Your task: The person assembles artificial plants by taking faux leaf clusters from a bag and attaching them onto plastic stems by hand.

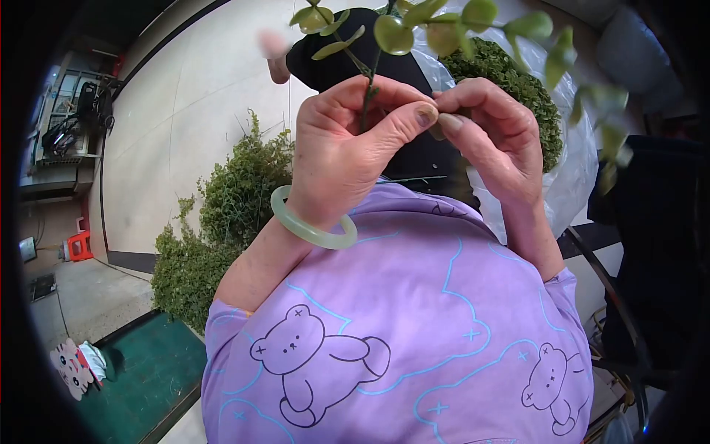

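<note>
My left hand (pixel 344 137), with a pale green bangle (pixel 314 235) at its wrist, is closed around the green stem of a leafy sprig (pixel 394 35). The sprig's round, eucalyptus-like leaves spread across the top of the view and droop to the right. My right hand (pixel 497 133) is closed in a pinch, its fingertips meeting my left thumb and forefinger. What lies between those tips is mostly hidden; a bit of dull green shows just under them. Below the hands, a thin green stem (pixel 418 179) lies across my dark-clothed lap.
Bushy greenery (pixel 248 174) stands on the floor at left. More greenery (pixel 503 70) sits in a clear plastic bag (pixel 573 177) at right. A green board (pixel 148 377) with a cartoon figure (pixel 72 368), a red stool (pixel 79 246) and a dark chair frame (pixel 610 281) are around me.
</note>
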Tool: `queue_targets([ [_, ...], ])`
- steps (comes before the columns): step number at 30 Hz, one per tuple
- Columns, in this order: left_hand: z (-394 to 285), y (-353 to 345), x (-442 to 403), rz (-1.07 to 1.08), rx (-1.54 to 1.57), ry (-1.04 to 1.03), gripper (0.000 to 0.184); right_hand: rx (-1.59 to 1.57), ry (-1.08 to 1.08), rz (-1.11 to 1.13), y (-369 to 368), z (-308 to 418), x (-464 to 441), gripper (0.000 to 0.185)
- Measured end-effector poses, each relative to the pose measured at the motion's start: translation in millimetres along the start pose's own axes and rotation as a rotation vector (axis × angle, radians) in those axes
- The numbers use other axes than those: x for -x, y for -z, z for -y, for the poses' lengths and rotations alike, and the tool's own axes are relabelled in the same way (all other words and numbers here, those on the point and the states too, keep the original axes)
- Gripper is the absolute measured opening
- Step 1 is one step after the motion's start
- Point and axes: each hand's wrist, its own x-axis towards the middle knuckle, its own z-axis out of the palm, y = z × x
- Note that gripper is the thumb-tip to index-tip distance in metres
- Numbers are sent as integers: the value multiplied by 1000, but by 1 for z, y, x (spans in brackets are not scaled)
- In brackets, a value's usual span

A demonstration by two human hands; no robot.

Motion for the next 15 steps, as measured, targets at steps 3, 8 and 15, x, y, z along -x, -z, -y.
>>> queue_targets([
  [3,-3,4,1,41,57,102,27,-89,-52,-49,-3,4,4,9],
  [8,-14,14,1,170,284,255,35,-204,46,-121,-12,11,7,8],
  [15,-7,15,5,80,223,210,19,15,134,-114,-9,13,9,8],
])
